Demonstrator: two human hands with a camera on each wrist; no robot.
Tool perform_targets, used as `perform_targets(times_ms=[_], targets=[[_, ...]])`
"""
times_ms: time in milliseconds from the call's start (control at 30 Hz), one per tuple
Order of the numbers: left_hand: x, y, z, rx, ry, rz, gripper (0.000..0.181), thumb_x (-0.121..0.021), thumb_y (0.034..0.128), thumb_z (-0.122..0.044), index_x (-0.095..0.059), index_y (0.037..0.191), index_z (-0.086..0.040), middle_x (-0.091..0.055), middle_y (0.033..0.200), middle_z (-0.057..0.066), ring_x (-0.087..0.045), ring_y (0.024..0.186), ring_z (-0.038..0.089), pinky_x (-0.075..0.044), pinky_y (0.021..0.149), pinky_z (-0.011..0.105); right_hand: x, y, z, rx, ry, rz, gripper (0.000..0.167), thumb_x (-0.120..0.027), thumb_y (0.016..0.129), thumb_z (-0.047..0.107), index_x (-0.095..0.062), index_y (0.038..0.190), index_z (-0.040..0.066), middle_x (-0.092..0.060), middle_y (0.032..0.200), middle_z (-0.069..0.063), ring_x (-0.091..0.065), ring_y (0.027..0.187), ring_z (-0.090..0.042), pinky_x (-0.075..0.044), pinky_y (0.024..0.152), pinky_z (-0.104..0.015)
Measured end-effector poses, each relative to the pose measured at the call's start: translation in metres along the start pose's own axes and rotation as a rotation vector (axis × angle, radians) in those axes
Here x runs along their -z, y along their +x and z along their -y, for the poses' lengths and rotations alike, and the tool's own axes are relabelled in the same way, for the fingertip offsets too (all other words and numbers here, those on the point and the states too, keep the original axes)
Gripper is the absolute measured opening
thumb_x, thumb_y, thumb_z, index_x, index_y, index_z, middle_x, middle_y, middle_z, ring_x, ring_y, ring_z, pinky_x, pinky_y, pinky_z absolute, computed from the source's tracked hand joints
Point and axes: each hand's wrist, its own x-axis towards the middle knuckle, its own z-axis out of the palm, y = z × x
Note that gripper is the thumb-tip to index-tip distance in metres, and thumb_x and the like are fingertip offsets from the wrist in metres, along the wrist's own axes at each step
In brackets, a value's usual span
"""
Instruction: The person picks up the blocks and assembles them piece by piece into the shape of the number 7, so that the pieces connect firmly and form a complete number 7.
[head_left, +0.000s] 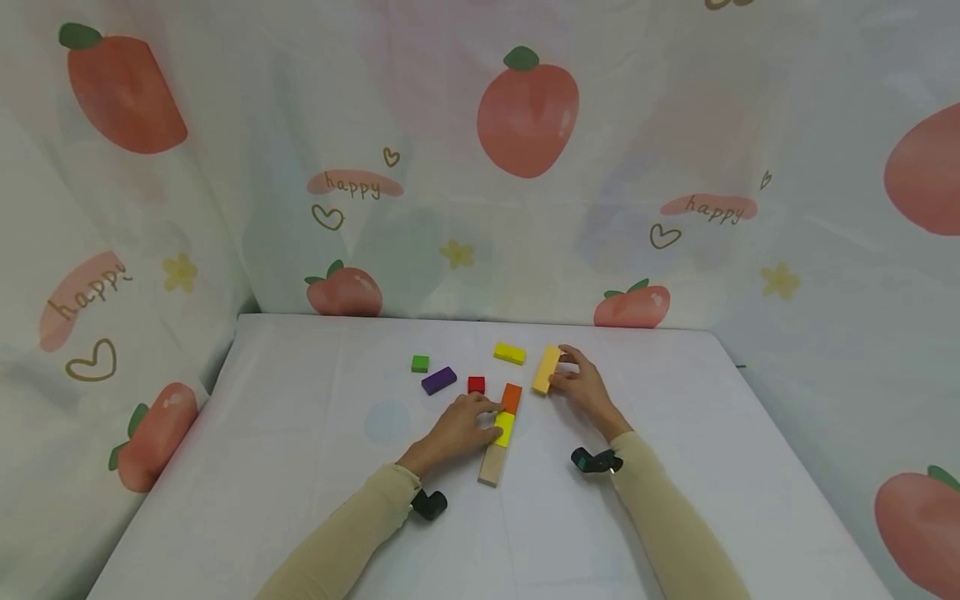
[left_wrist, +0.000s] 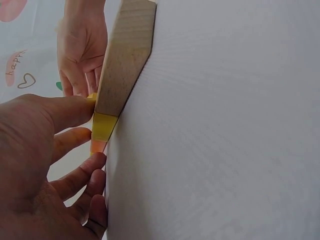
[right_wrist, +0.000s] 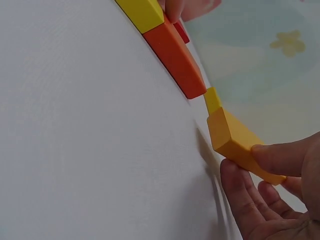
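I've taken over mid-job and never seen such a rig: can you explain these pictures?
No robot here: you see a person's left hand and right hand. The wide picture comes from a camera on the head; the other two come from the left wrist camera and right wrist camera, each watching its own hand. On the white table, an orange block, yellow block and wood block lie end to end in a row. Nearby are a red block, green block, purple block and second yellow block. The left hand touches the row; the right hand pinches an amber block.
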Motion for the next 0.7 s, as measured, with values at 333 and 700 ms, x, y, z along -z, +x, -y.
perform_targets(times_ms=[333,700], targets=[[-0.001,0.001,0.000,0.010,0.000,0.005,0.042,-0.070,0.0908,-0.033,-0.063,0.132,-0.027,-0.058,0.130,0.001,-0.051,0.117,0.020,-0.046,0.103,0.040,-0.012,0.003,0.001,-0.019,0.032,-0.019,0.071,-0.065,0.093,0.005,-0.030,0.153,0.015,-0.042,0.145,-0.018,-0.062,0.110,-0.031,-0.058,0.087,-0.032],[0.001,0.000,-0.001,0.013,0.000,0.011,0.043,-0.069,0.0908,-0.033,-0.063,0.132,-0.027,-0.057,0.131,0.002,-0.051,0.118,0.021,-0.046,0.103,0.041,-0.023,0.009,0.008,-0.074,0.064,-0.044,0.070,-0.064,0.093,0.006,-0.030,0.153,0.018,-0.042,0.146,-0.016,-0.061,0.112,-0.030,-0.057,0.090,-0.033]])
